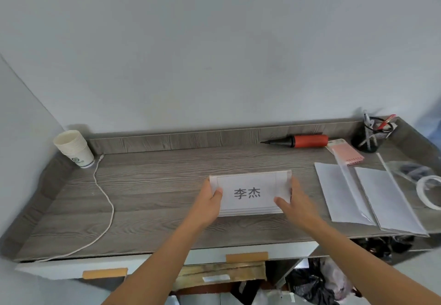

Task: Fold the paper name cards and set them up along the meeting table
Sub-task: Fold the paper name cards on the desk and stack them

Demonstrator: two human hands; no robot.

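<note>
A small stack of white paper name cards (250,192), the top one printed with two dark characters, is held just above the grey wood-grain table (152,185) at its middle. My left hand (210,201) grips the stack's left edge, thumb on top. My right hand (292,203) grips its right edge, thumb on the lower right corner. Both forearms reach in from the bottom of the view.
A stack of paper cups (75,148) stands at the back left beside a white cable (105,199). A red-and-black hand pump (303,141), a black pen holder (372,135), a pink packet (346,153), clear sleeves with white sheets (365,197) and a tape roll (429,192) lie at the right.
</note>
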